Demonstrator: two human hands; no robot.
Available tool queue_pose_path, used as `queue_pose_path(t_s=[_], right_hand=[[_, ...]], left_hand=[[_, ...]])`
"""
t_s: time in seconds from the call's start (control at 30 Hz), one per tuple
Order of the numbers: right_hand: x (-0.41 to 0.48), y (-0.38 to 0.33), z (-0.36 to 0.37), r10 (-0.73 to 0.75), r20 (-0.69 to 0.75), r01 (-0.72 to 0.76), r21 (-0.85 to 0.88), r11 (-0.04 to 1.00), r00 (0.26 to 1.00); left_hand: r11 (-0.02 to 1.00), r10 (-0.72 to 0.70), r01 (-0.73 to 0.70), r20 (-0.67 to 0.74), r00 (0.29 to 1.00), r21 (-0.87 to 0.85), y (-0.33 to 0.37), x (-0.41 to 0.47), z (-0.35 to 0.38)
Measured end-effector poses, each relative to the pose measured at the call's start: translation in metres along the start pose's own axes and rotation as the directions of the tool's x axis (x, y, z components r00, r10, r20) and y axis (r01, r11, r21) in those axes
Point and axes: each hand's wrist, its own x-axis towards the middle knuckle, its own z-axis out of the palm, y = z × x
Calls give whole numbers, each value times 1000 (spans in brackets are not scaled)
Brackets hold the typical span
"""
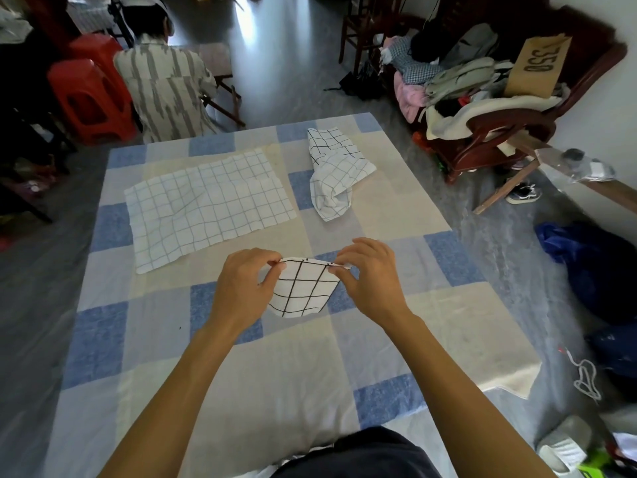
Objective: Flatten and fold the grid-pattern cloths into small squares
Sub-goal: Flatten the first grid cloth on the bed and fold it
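- While both arms reach forward over the blue-and-cream checked sheet (pixel 144 339), the left hand (pixel 241 288) pinches the upper left corner of a small folded white cloth with a black grid (pixel 300 291).
- The right hand (pixel 368 277) pinches its upper right corner, so the top edge is lifted between them.
- A large white cloth with a thin blue grid (pixel 206 205) lies spread flat farther off, to the left.
- A crumpled white black-grid cloth (pixel 336 174) lies far right.
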Motion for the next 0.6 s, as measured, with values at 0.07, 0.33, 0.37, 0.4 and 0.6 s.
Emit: queue_pose_path(t_s=[0.07,0.33,0.37,0.4,0.6], right_hand=[[5,0,2,5,24,-5,3,1000,1000],[32,19,0,4,133,4,-60,998,991],[38,22,0,2,148,8,-67,998,989],[44,25,-1,0,163,12,-74,997,987],[88,40,8,-29,184,50,-110,993,983]], left_hand=[[999,-32,32,34,999,2,-2,2,5],[999,4,-6,35,999,48,-7,22,20],[998,1,-4,37,999,61,-9,27,21],[997,3,-6,42,999,76,-11,33,23],[984,-12,1,61,998,181,-25,75,35]])
